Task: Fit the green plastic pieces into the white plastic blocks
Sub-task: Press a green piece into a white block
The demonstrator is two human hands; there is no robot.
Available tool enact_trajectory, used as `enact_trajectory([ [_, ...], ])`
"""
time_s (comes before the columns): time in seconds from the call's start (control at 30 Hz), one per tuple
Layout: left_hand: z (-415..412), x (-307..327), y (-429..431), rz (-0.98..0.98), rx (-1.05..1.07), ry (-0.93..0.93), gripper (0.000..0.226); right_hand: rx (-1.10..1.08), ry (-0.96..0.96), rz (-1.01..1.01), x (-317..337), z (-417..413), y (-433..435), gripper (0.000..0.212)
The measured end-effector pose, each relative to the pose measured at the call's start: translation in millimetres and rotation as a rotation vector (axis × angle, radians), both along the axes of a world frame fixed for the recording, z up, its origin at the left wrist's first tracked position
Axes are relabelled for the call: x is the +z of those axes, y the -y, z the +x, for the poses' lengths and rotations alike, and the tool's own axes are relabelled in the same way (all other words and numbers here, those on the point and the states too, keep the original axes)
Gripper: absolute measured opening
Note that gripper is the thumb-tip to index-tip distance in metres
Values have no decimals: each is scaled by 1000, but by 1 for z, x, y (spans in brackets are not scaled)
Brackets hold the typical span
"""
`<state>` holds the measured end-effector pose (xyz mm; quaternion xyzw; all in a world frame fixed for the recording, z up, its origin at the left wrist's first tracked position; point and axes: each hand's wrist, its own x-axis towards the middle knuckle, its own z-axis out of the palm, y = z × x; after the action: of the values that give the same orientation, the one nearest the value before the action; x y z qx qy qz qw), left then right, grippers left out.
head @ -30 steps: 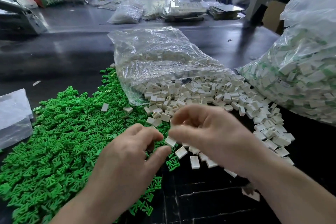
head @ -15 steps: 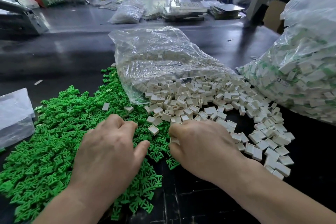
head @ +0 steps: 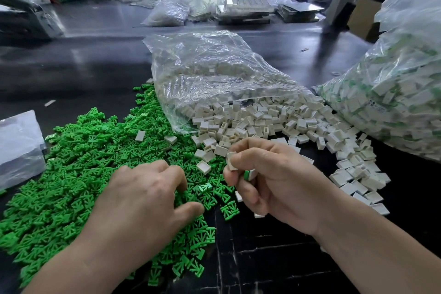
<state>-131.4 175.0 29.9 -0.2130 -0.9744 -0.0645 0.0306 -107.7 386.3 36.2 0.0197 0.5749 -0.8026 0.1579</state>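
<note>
A wide heap of small green plastic pieces (head: pixel 78 174) covers the dark table at the left. White plastic blocks (head: pixel 274 124) spill from an open clear bag (head: pixel 210 74) in the middle. My left hand (head: pixel 143 200) lies palm down on the green heap, fingertips curled into the pieces; what they pinch is hidden. My right hand (head: pixel 269 179) is lifted just right of the heap, fingers closed on a white block (head: pixel 231 161), with a second white block showing a green edge (head: pixel 248 174) tucked lower in the fingers.
A large clear bag of white blocks with green pieces in them (head: pixel 396 93) fills the right side. A flat plastic bag (head: pixel 19 145) lies at the left edge. More bags and trays (head: pixel 243 11) sit at the back of the table.
My right hand has risen off the white pile with blocks in its fingers. My left hand has slid right and lower across the green heap.
</note>
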Motion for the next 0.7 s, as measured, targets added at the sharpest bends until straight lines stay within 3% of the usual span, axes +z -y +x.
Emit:
enact_trajectory([
  [0.13, 0, 0, -3, 3, -4, -14, 35, 22, 17, -40, 0, 2, 0, 22],
  [0.33, -3, -9, -4, 32, -43, -120, 14, 45, 9, -44, -2, 4, 2, 7],
  [0.4, -5, -10, -4, 96, -53, -166, 12, 41, 3, -41, -3, 3, 2, 13],
  [0.53, -6, -7, -5, 381, -6, -154, 18, 40, 24, -68, -4, 2, 2, 20],
  [0.7, 2, -2, -15, 1116, 31, 379, 12, 107, 47, -266, -2, 1, 1, 10],
])
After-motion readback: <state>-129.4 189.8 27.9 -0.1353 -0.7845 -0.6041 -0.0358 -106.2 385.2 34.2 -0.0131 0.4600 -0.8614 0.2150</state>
